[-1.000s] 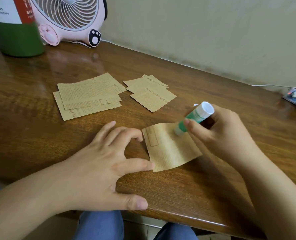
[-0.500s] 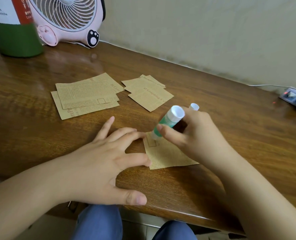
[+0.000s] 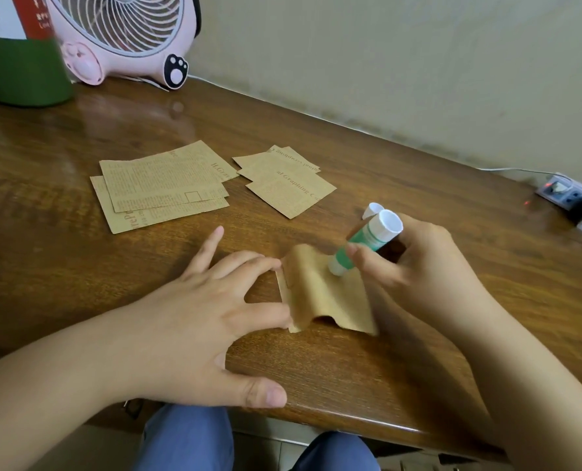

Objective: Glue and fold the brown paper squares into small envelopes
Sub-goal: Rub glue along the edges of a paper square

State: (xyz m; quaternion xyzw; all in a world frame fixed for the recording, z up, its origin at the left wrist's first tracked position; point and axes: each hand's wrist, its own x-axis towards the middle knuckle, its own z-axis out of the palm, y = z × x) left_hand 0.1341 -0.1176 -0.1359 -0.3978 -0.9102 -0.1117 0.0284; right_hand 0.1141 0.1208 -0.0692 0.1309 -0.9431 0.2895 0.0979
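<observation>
Paper square (image 3: 327, 294) lies near the table's (image 3: 419, 351) front edge, buckled into a wave so its middle arches off the wood. The left hand (image 3: 194, 321) spreads wide, fingers straight, two fingertips (image 3: 272, 263) pressing the square's left edge while the thumb rests at the table edge. The right hand (image 3: 415, 263) grips a green glue stick (image 3: 361, 246), tilted, its white tip down on the paper. A white cap (image 3: 371, 209) seems to stand just behind the stick, mostly hidden. Farther back lie two paper stacks: a larger one (image 3: 160, 185) on the left, a smaller one (image 3: 286, 185) to its right. At the far left stand a pink fan (image 3: 126, 39) and a green container (image 3: 21, 73); a power strip (image 3: 575, 198) sits far right.
</observation>
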